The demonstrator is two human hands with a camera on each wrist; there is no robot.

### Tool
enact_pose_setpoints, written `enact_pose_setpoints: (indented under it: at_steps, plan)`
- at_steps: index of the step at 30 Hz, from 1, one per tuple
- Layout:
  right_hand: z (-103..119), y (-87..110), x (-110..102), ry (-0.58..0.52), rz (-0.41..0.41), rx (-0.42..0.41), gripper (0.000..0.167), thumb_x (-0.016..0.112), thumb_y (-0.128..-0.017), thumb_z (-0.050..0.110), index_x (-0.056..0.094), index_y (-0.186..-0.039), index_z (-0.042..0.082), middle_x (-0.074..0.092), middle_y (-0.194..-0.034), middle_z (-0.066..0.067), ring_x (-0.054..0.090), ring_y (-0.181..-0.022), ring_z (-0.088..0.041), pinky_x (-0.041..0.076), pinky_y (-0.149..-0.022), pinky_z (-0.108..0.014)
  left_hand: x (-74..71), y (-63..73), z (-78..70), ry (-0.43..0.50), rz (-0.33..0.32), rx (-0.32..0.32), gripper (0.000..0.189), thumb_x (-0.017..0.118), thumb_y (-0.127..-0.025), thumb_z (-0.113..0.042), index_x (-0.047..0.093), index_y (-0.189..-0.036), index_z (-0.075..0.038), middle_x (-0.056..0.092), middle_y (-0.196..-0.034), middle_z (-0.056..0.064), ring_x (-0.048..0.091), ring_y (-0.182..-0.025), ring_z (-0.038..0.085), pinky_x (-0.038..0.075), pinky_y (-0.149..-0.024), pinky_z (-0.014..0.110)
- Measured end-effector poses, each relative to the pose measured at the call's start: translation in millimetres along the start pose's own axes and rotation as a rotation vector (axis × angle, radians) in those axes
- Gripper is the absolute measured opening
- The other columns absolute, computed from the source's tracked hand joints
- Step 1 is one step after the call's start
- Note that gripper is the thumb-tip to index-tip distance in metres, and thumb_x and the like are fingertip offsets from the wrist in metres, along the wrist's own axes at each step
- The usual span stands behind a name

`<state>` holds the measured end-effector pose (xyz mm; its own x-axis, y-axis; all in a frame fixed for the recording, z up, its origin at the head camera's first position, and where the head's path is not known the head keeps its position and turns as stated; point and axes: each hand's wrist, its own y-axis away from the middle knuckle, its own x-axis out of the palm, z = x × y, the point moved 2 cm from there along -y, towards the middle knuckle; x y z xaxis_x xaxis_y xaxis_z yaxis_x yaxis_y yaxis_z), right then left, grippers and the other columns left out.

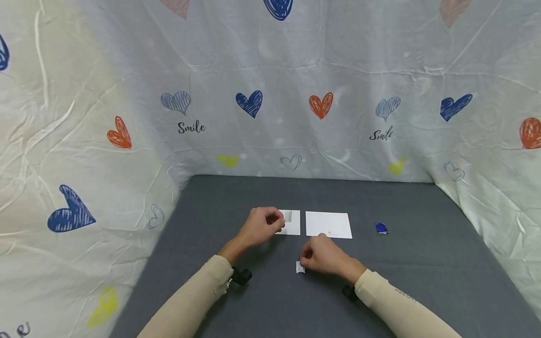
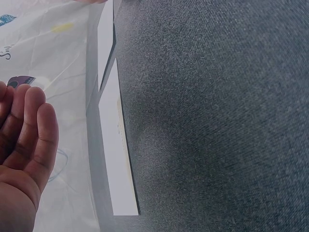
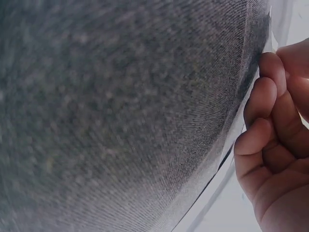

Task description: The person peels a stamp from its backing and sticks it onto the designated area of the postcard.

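Observation:
My left hand (image 1: 262,226) is over the left white card (image 1: 293,230), covering part of it. Its thumb and index finger pinch a small clear greyish strip (image 1: 288,216) that shows above the card. In the left wrist view the curled fingers (image 2: 46,123) appear beside a dark patch whose nature I cannot tell. My right hand (image 1: 324,254) is lower and to the right, in front of the other white card (image 1: 328,224). Thumb and index finger pinch a small white packet (image 1: 300,267) with faint grey print. The right wrist view shows curled fingers (image 3: 256,137) and a white edge at their tips.
A small dark blue packet (image 1: 381,228) lies to the right of the cards. Dark grey cloth (image 1: 405,291) covers the table. A white curtain (image 1: 279,136) printed with hearts hangs behind and at both sides.

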<state>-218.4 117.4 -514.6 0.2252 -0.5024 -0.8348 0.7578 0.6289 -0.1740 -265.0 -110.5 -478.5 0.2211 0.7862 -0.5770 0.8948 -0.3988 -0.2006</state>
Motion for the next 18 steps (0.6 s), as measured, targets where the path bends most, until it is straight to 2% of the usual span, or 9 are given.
enact_pose_setpoints:
  at_steps: [9,18]
  plan:
    - [3,2.0,-1,0.003,0.017,0.007,0.011,0.078,-0.085,0.007,0.084,-0.078,0.013,0.072,-0.067,0.010,0.051,-0.056,0.006,0.046,-0.056,-0.017,1.1,1.9,-1.5,-0.008,0.000,0.012,0.007,0.072,-0.104,-0.011,0.079,-0.101,-0.009,0.075,-0.086,0.000,0.066,-0.074,0.010,0.055,-0.067,0.027]
    - [6,-2.9,-17,0.069,-0.067,-0.004,0.008,0.080,-0.089,0.009,0.087,-0.093,0.010,0.080,-0.081,0.006,0.064,-0.069,0.003,0.057,-0.068,-0.021,-0.3,3.3,-0.9,0.006,0.001,0.024,0.008,0.073,-0.104,-0.010,0.079,-0.102,-0.006,0.077,-0.087,0.003,0.067,-0.074,0.010,0.055,-0.068,0.026]
